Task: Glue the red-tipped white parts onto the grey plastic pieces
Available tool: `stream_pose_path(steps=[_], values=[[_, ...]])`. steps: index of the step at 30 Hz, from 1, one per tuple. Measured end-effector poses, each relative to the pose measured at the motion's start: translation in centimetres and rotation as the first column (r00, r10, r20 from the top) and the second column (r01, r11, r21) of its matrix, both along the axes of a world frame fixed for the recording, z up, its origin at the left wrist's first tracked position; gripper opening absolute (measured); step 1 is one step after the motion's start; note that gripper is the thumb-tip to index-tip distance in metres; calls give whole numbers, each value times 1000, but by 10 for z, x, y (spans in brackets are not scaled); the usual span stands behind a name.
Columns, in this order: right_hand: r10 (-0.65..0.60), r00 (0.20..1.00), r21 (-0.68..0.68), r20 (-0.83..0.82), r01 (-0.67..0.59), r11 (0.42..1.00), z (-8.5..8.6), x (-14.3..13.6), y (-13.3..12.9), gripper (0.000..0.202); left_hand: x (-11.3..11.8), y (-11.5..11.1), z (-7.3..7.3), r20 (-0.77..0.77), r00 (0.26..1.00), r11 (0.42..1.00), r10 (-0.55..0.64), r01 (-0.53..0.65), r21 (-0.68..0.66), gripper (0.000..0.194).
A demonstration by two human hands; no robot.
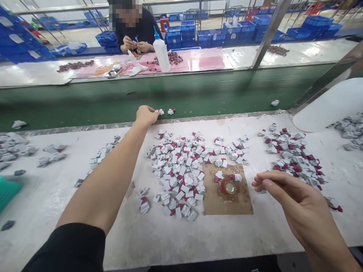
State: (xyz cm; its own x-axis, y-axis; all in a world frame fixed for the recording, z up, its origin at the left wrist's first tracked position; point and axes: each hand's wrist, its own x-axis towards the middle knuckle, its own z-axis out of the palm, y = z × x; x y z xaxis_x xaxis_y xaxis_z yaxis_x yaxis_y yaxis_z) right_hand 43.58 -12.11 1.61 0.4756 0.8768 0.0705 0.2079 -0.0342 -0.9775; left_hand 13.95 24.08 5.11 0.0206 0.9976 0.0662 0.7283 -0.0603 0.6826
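Green belt [215, 92] behind white table [127, 245].
Left hand [146, 115] at 1 grey-red part [161, 112], can't tell if pinching; right hand [295, 196] loosely open beside brown sheet [227, 207].

Bright, cool, fairly even light, seemingly from above, falls over my desk [127, 241], leaving only soft shadows around the small pieces [181, 166], while whitish glare streaks the far desk [314, 50] and a dull sheen lies on the green belt [198, 92]. I see my hands [300, 200] clearly enough, but the background crates [212, 36] look softer, the edges stretch and lean, and pixel blocks cover the face of the person opposite [147, 24].
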Motion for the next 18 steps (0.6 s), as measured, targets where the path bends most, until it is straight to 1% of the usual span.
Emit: stream_pose_path(steps=[2, 6, 9, 11, 13, 15, 16, 17, 18], values=[[-28, 1000, -33, -5, 28, 999, -1, -1, -6, 17, 6, 6, -4, 2, 1000, 999, -19, 19, 30, 50], [-87, 996, -52, -17, 86, 995, -2, 1, -10, 23, 23, 13, -6, -30, 996, 995, -86, 87, 43, 31], [-67, 998, -37, -15, 66, 997, 2, -1, -5, 22, 38, 14, -4, -41, 993, 994, -112, 112, -9, 23], [-22, 1000, -22, -10, 22, 1000, 6, -6, 0, 19, 49, 7, -1, -5, 990, 988, -141, 140, -64, 18], [8, 1000, -13, 1, -8, 1000, 10, -14, 6, 15, 60, -13, 4, 63, 979, 973, -194, 200, -115, 14], [11, 1000, 25, 7, -11, 1000, 14, -26, 14, 18, 69, -46, 11, 208, 934, 929, -290, 327, -173, 9], [11, 1000, 51, 11, -11, 999, 15, -31, 18, 23, 72, -67, 15, 305, 889, 890, -340, 410, -202, 9], [17, 1000, 80, 17, -18, 997, 17, -37, 22, 30, 73, -90, 19, 447, 813, 831, -375, 508, -227, 12], [32, 999, 107, 29, -35, 994, 18, -43, 26, 36, 73, -114, 23, 573, 728, 770, -376, 589, -244, 17]])
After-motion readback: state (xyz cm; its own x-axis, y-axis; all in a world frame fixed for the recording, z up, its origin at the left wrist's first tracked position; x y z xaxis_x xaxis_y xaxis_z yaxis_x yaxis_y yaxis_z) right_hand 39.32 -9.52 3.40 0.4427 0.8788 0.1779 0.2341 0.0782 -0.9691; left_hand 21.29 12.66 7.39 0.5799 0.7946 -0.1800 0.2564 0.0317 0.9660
